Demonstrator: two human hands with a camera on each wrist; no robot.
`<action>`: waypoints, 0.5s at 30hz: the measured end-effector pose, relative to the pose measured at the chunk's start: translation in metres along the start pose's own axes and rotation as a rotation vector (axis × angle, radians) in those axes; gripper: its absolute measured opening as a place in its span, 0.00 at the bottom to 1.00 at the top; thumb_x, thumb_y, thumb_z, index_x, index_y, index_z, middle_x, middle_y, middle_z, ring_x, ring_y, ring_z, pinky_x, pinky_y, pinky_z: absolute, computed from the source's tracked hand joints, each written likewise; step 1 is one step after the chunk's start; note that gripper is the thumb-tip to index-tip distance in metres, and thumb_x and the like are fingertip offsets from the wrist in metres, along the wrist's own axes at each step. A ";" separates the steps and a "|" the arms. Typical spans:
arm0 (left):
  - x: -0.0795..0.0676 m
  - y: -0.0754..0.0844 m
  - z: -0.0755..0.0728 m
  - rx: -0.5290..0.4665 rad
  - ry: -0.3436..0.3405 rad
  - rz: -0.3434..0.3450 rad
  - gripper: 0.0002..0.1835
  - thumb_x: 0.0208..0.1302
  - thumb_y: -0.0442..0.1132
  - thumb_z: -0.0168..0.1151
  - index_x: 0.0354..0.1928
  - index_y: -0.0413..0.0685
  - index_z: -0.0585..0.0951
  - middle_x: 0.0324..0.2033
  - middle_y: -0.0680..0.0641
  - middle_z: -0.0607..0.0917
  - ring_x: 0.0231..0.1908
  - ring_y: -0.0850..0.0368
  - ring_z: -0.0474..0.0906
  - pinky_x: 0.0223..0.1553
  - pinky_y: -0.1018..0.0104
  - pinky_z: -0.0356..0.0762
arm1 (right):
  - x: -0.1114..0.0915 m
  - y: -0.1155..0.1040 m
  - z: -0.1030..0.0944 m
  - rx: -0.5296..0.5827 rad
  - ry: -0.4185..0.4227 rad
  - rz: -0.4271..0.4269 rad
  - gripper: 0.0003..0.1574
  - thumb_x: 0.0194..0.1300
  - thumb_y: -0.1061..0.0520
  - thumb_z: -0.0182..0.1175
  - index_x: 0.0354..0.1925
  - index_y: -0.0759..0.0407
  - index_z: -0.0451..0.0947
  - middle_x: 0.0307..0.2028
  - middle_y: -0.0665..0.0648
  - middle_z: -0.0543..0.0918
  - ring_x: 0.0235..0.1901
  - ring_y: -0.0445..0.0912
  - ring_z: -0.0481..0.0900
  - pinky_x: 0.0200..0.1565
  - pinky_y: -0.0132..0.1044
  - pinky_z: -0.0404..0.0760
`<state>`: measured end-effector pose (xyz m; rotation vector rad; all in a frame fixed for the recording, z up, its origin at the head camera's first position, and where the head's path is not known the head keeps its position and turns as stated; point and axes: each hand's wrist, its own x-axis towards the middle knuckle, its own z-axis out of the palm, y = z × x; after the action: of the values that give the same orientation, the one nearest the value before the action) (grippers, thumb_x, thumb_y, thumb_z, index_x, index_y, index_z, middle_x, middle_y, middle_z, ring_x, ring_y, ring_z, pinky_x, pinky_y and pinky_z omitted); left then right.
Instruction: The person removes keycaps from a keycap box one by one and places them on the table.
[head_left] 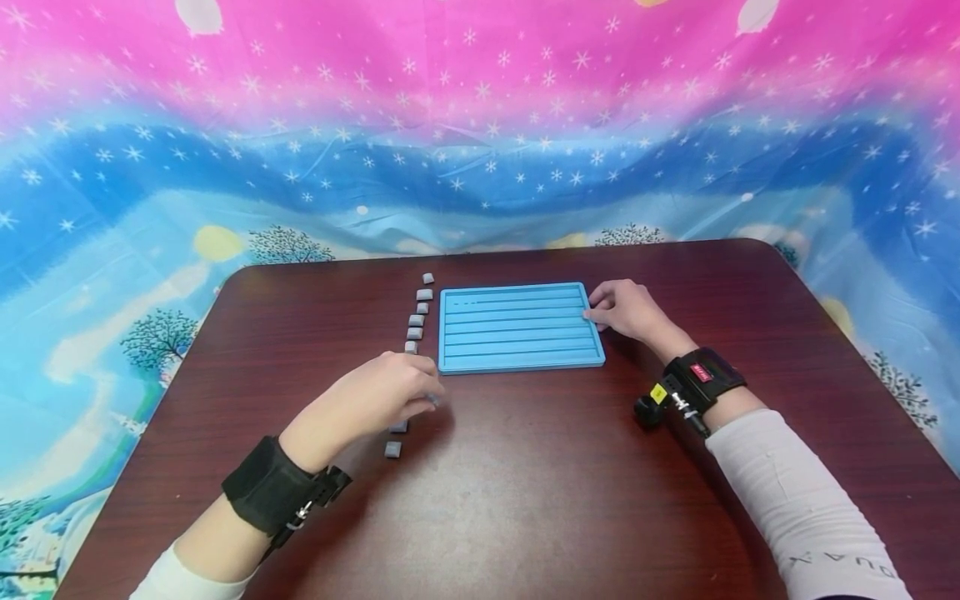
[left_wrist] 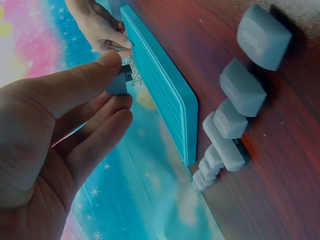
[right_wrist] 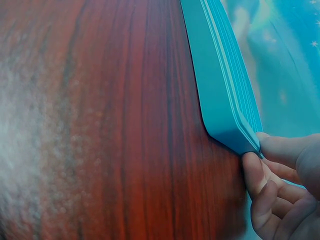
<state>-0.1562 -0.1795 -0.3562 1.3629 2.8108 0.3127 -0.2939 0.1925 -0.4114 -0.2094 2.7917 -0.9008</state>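
Observation:
Between the thumb and fingertips of my left hand (head_left: 382, 390) is a small grey keycap (left_wrist: 118, 85), pinched above the table just in front of the tray's near left corner. A flat blue tray (head_left: 517, 328) with long parallel grooves lies beyond it. My right hand (head_left: 628, 310) grips the tray's right edge, thumb on the rim (right_wrist: 248, 131) and curled fingers against the side. Left of the tray, a row of grey keycaps (head_left: 416, 320) runs toward me, partly hidden behind my left hand in the head view. One longer keycap (left_wrist: 224, 142) shows in the left wrist view.
The dark reddish wooden table (head_left: 525, 492) stretches in front of the tray and to both sides. A patterned pink and blue cloth (head_left: 480, 150) hangs behind the table and around its sides. The nearest keycap (head_left: 392, 450) sits below my left hand.

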 end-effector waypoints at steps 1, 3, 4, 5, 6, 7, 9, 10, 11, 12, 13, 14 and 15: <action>-0.001 0.000 0.000 -0.006 -0.003 -0.004 0.09 0.52 0.38 0.72 0.38 0.50 0.87 0.32 0.54 0.83 0.34 0.65 0.79 0.37 0.71 0.80 | 0.000 0.000 0.000 0.000 0.000 -0.001 0.20 0.63 0.52 0.62 0.49 0.63 0.76 0.38 0.62 0.86 0.29 0.45 0.84 0.40 0.43 0.82; -0.005 0.000 0.001 -0.015 -0.006 -0.011 0.10 0.52 0.37 0.72 0.38 0.49 0.87 0.33 0.54 0.84 0.34 0.65 0.79 0.37 0.72 0.80 | 0.000 0.000 0.000 -0.001 0.000 -0.001 0.20 0.63 0.52 0.62 0.49 0.63 0.76 0.38 0.62 0.86 0.29 0.45 0.84 0.40 0.43 0.82; -0.006 0.000 0.002 -0.020 -0.009 -0.013 0.10 0.51 0.37 0.72 0.38 0.49 0.87 0.32 0.53 0.84 0.33 0.65 0.78 0.37 0.72 0.80 | 0.000 0.000 0.000 -0.001 -0.001 -0.001 0.20 0.63 0.52 0.62 0.49 0.63 0.76 0.38 0.62 0.86 0.29 0.45 0.84 0.40 0.43 0.82; -0.007 0.000 0.002 -0.021 -0.010 -0.013 0.10 0.51 0.37 0.73 0.38 0.48 0.87 0.32 0.53 0.83 0.33 0.65 0.78 0.36 0.72 0.80 | 0.000 0.000 0.000 -0.001 -0.001 0.000 0.20 0.63 0.52 0.62 0.49 0.63 0.76 0.38 0.62 0.86 0.29 0.45 0.84 0.40 0.43 0.82; -0.009 0.000 0.003 -0.021 -0.010 -0.014 0.10 0.51 0.38 0.73 0.38 0.49 0.87 0.31 0.54 0.83 0.32 0.65 0.77 0.35 0.73 0.80 | 0.000 0.000 0.000 0.000 -0.001 0.001 0.20 0.63 0.52 0.62 0.49 0.63 0.76 0.38 0.62 0.86 0.30 0.44 0.84 0.40 0.43 0.82; -0.010 0.000 0.003 -0.023 -0.013 -0.015 0.10 0.51 0.38 0.73 0.37 0.49 0.87 0.31 0.54 0.82 0.31 0.66 0.76 0.35 0.73 0.79 | 0.000 -0.001 0.000 0.001 -0.001 0.003 0.20 0.64 0.52 0.62 0.49 0.63 0.76 0.38 0.62 0.86 0.30 0.44 0.84 0.40 0.43 0.82; -0.011 0.000 0.003 -0.020 -0.021 -0.017 0.10 0.51 0.38 0.73 0.37 0.49 0.86 0.30 0.54 0.82 0.30 0.67 0.75 0.34 0.74 0.79 | 0.000 -0.001 0.000 0.002 0.000 0.008 0.20 0.64 0.52 0.62 0.49 0.63 0.76 0.38 0.62 0.86 0.29 0.44 0.84 0.41 0.43 0.82; -0.012 0.001 0.003 -0.021 -0.025 -0.019 0.09 0.51 0.38 0.73 0.37 0.49 0.86 0.30 0.54 0.82 0.30 0.67 0.74 0.34 0.74 0.79 | 0.000 -0.001 0.000 0.004 -0.001 0.009 0.20 0.64 0.52 0.62 0.49 0.63 0.76 0.38 0.62 0.86 0.30 0.44 0.84 0.41 0.43 0.82; -0.013 0.001 0.003 -0.023 -0.029 -0.023 0.10 0.51 0.38 0.73 0.37 0.49 0.87 0.30 0.54 0.82 0.30 0.67 0.75 0.34 0.74 0.79 | 0.000 -0.001 0.000 0.005 -0.002 0.010 0.20 0.64 0.52 0.62 0.49 0.63 0.76 0.38 0.62 0.86 0.30 0.44 0.84 0.41 0.44 0.82; -0.014 0.001 0.002 -0.024 -0.033 -0.025 0.10 0.51 0.38 0.73 0.37 0.49 0.87 0.30 0.54 0.82 0.31 0.67 0.75 0.35 0.74 0.79 | 0.000 -0.001 0.000 0.006 -0.003 0.011 0.20 0.64 0.52 0.62 0.49 0.63 0.76 0.38 0.62 0.86 0.30 0.44 0.84 0.41 0.44 0.82; -0.015 0.002 0.002 -0.026 -0.036 -0.029 0.09 0.51 0.38 0.73 0.37 0.49 0.87 0.31 0.54 0.82 0.31 0.67 0.75 0.35 0.74 0.79 | 0.000 -0.002 -0.001 0.006 -0.003 0.012 0.20 0.64 0.52 0.62 0.49 0.63 0.76 0.38 0.62 0.86 0.30 0.44 0.84 0.40 0.44 0.82; -0.016 0.002 0.002 -0.023 -0.037 -0.032 0.09 0.51 0.38 0.72 0.37 0.49 0.87 0.31 0.54 0.82 0.31 0.67 0.75 0.35 0.74 0.79 | -0.001 -0.002 -0.001 0.007 -0.003 0.012 0.20 0.64 0.52 0.62 0.49 0.63 0.76 0.38 0.62 0.86 0.30 0.45 0.84 0.40 0.44 0.82; -0.017 0.002 0.002 -0.022 -0.036 -0.035 0.09 0.51 0.38 0.72 0.37 0.49 0.87 0.31 0.54 0.82 0.31 0.67 0.75 0.35 0.73 0.79 | -0.001 -0.002 -0.001 0.010 -0.003 0.012 0.20 0.64 0.52 0.62 0.49 0.64 0.76 0.38 0.62 0.86 0.29 0.44 0.84 0.40 0.44 0.82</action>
<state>-0.1438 -0.1910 -0.3589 1.3005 2.7895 0.3141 -0.2930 0.1913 -0.4094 -0.1914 2.7820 -0.9111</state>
